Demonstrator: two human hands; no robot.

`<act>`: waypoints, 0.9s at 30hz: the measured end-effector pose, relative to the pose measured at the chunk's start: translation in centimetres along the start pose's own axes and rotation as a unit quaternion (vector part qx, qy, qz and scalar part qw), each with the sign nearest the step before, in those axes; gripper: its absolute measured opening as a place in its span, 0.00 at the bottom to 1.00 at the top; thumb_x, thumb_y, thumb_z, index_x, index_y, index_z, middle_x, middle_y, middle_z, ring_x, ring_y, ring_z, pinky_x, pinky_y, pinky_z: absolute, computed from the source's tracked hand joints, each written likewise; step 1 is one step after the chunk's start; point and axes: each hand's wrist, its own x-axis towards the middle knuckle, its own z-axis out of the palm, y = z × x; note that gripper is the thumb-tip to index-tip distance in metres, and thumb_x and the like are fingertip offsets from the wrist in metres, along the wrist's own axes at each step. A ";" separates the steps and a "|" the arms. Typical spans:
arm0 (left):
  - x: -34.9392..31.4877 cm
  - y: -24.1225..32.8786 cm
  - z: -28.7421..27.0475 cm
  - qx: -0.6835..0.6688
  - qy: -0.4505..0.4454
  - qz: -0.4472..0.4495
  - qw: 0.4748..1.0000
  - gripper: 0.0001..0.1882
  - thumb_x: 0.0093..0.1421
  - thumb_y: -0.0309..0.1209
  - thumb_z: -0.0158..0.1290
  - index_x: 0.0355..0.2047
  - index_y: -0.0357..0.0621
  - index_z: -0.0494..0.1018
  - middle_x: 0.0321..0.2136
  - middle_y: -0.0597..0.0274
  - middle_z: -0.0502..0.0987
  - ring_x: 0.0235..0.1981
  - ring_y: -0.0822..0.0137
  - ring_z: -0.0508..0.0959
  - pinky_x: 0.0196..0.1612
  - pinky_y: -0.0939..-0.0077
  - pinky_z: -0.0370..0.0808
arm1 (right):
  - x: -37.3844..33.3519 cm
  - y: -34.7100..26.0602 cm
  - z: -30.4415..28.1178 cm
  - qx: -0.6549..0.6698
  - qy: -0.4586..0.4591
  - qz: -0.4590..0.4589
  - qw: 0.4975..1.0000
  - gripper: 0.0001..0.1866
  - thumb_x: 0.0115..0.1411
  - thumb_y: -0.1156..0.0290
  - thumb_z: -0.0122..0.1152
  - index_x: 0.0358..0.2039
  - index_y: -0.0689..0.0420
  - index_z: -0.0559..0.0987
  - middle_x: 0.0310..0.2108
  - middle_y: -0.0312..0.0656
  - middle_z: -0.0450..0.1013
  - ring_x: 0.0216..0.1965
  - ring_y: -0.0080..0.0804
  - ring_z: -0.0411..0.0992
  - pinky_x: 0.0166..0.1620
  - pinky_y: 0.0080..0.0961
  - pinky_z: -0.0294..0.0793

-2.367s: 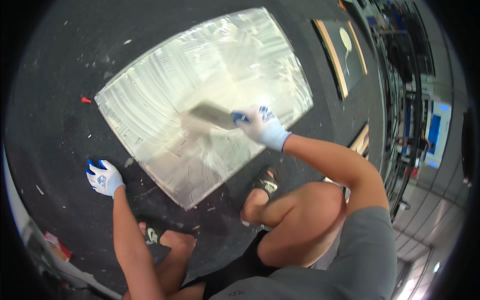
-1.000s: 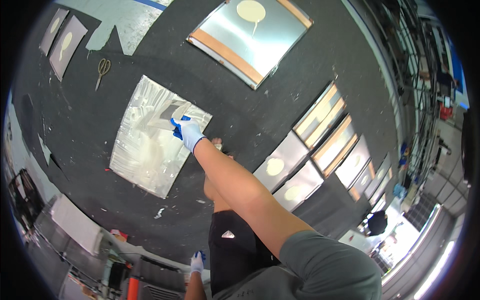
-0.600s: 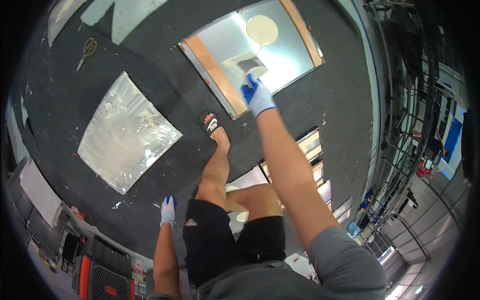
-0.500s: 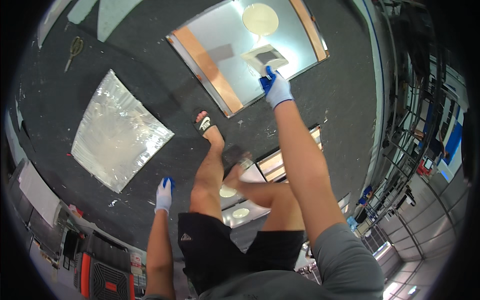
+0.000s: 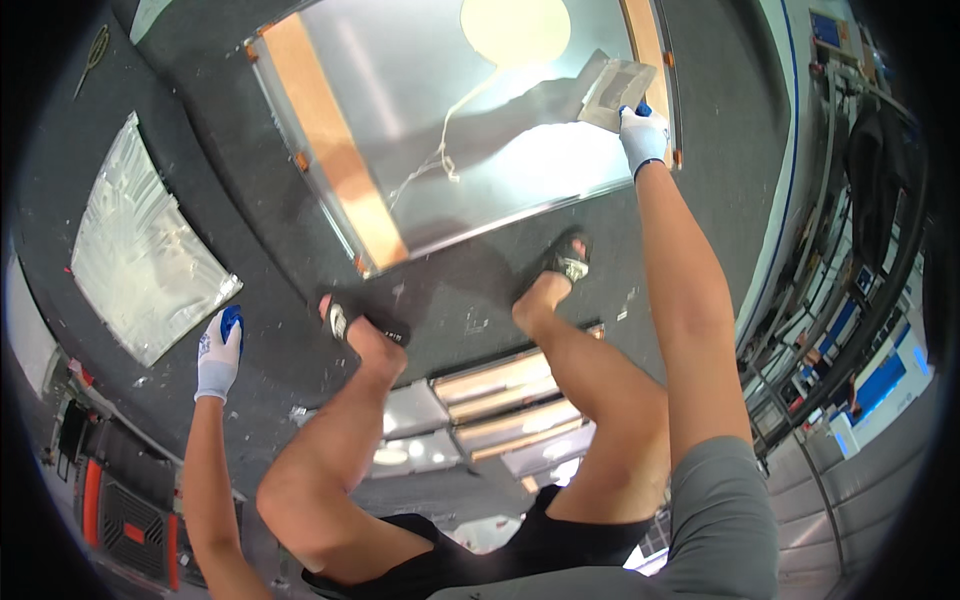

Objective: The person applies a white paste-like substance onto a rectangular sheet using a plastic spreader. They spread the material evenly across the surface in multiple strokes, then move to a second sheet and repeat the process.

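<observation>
A flat rectangular trowel (image 5: 614, 92) is gripped in my right hand (image 5: 643, 135), which wears a white glove with blue palm and fingers. The trowel is over the right part of a shiny metal panel (image 5: 400, 90) with wooden strips along two sides. A round cream-coloured puddle (image 5: 516, 30) lies on the panel's far part, and a thin cream trail runs from it toward the near left. My left hand (image 5: 219, 350), gloved the same way, hangs with loosely bent fingers and nothing in it, close to a pale, film-covered sheet (image 5: 145, 245).
Scissors (image 5: 93, 58) lie on the dark floor at the far left. Between and behind my legs are more panels (image 5: 500, 390) with wooden strips. A black-and-red case (image 5: 130, 530) stands at the lower left; metal racks (image 5: 850, 300) line the right.
I have stepped nearer the panel, both feet now at its near edge. My right hand has carried the trowel to the right, away from the puddle. A cream trail now shows on the metal.
</observation>
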 end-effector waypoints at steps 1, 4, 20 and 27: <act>2.0 2.1 0.6 -0.038 0.051 0.037 0.997 0.28 0.73 0.42 0.52 0.68 0.43 0.67 0.62 0.46 0.75 0.63 0.46 0.74 0.67 0.57 0.69 | 1.3 -1.9 0.0 -0.082 0.009 -0.044 0.996 0.17 0.61 0.64 0.62 0.47 0.57 0.88 0.37 0.51 0.85 0.41 0.47 0.84 0.48 0.40 0.80; 9.4 7.9 0.8 -0.033 0.198 0.203 0.959 0.26 0.69 0.37 0.57 0.64 0.44 0.70 0.57 0.48 0.77 0.59 0.45 0.76 0.64 0.57 0.71 | 3.7 -7.9 0.6 -0.169 0.011 -0.129 0.977 0.17 0.62 0.63 0.59 0.48 0.52 0.88 0.40 0.54 0.84 0.43 0.52 0.83 0.50 0.42 0.80; 21.2 13.2 -5.9 -0.163 0.392 0.249 0.870 0.17 0.69 0.32 0.55 0.55 0.39 0.78 0.48 0.49 0.82 0.50 0.49 0.82 0.55 0.61 0.77 | -7.4 -16.5 14.5 -0.324 -0.033 -0.623 0.711 0.17 0.63 0.71 0.56 0.52 0.56 0.81 0.47 0.47 0.80 0.49 0.50 0.76 0.51 0.45 0.73; 19.5 13.4 -2.0 -0.102 0.392 0.264 0.875 0.19 0.67 0.32 0.57 0.56 0.43 0.77 0.49 0.52 0.81 0.51 0.48 0.81 0.55 0.58 0.76 | -9.5 -7.8 7.8 -0.358 -0.158 -0.725 0.566 0.22 0.60 0.73 0.58 0.56 0.56 0.79 0.57 0.42 0.76 0.54 0.39 0.74 0.55 0.38 0.71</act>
